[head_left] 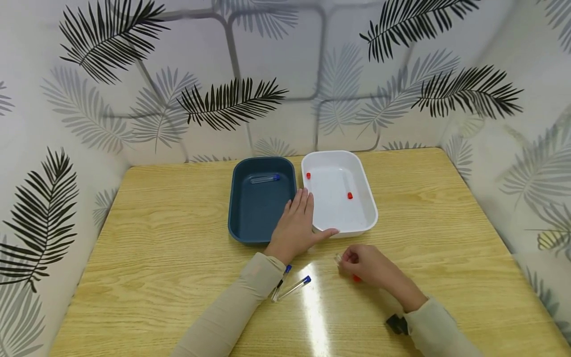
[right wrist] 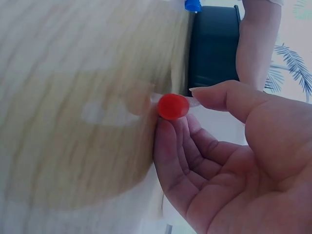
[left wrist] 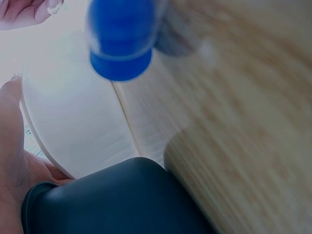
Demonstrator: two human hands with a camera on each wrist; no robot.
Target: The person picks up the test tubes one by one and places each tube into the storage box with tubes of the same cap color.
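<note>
My right hand (head_left: 370, 265) pinches a clear test tube with a red cap (right wrist: 173, 107) between thumb and fingers, low over the table in front of the white tray (head_left: 341, 213). My left hand (head_left: 295, 225) lies with straight fingers across the adjoining rims of the dark blue tray (head_left: 250, 213) and the white tray, thumb out along the white one's front edge. One blue-capped test tube (head_left: 265, 179) lies in the dark tray. Inside the white tray show two red caps (head_left: 350, 196); any clear tubes on them are hard to make out.
Two more blue-capped test tubes (head_left: 296, 286) lie on the wooden table (head_left: 169, 238) beside my left forearm, which partly covers one. A dark object (head_left: 396, 324) is at my right sleeve. A leaf-patterned covering (head_left: 285, 64) rises behind the trays.
</note>
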